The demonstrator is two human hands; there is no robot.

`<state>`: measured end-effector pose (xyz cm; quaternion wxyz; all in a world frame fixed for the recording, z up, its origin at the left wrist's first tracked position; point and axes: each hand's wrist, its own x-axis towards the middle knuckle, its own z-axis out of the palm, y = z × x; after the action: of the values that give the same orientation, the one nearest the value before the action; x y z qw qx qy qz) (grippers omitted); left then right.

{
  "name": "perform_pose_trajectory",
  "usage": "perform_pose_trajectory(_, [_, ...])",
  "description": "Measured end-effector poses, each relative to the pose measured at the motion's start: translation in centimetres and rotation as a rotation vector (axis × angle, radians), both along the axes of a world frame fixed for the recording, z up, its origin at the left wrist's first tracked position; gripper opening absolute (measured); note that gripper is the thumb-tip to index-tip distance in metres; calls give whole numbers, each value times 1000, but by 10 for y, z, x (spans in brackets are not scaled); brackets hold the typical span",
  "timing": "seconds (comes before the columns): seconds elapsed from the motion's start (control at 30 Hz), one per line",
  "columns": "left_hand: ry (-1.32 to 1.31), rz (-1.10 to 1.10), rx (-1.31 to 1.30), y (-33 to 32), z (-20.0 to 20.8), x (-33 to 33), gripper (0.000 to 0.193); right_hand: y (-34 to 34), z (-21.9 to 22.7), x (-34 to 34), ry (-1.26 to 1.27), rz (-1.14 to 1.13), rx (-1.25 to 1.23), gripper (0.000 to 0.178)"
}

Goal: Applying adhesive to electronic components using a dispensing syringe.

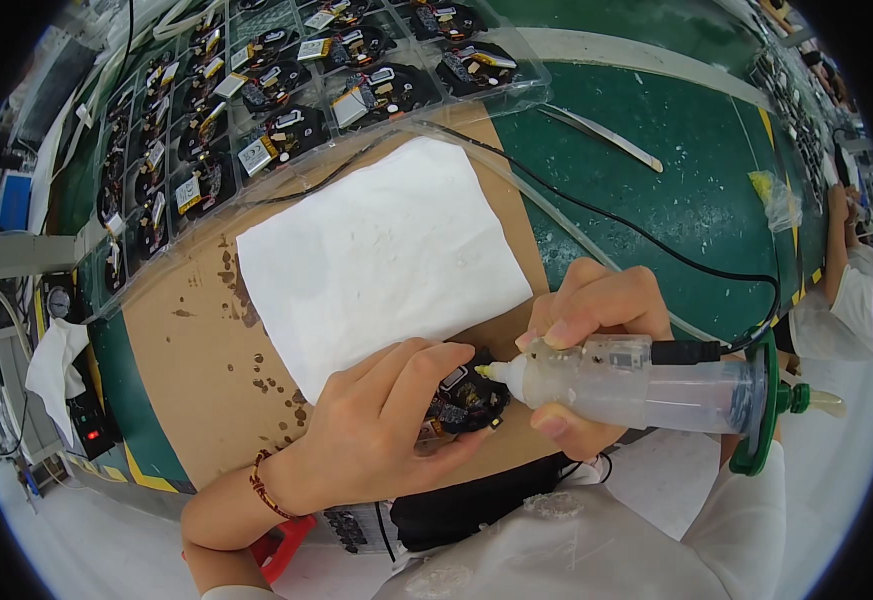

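Note:
Between the fingers and thumb of my left hand [361, 430] is a round black electronic assembly [471, 400] with a circuit board inside. The hand covers its left part. My right hand [601, 310] is wrapped round a clear dispensing syringe [691, 398] with a green cap, lying nearly level. Its whitish tip points left and meets the right upper edge of the assembly, where a yellowish bit shows. Just beyond both hands, a white cloth or paper sheet [386, 240] lies on brown cardboard [181, 350].
A clear compartment tray [521, 92] with several similar assemblies stands at the back left. Metal tweezers [606, 137] lie on the green mat [676, 120]. A black cable [656, 225] crosses to the syringe. Another person [841, 300] is at the right; a box with a red light [91, 430] is at left.

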<state>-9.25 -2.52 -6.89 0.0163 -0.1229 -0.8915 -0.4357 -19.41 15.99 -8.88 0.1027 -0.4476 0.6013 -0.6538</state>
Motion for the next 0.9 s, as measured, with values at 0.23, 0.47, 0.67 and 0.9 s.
perform_pose_trajectory(0.23, [2, -5, 1, 0, 0, -1, 52, -2, 1, 2, -3, -41, -25, 55])
perform_pose_trajectory(0.47, [7, -13, -18, -1, 2, -2, 51, -2, 0, 4, -50, -37, -7, 55])
perform_pose_trajectory(0.67, [9, -23, -18, 0, 3, -3, 51, 0, 1, -1, -16, 5, 17, 55])
perform_pose_trajectory(0.9, [13, -20, -16, 1, 2, -3, 51, -1, 0, 0, -20, 8, 11, 55])
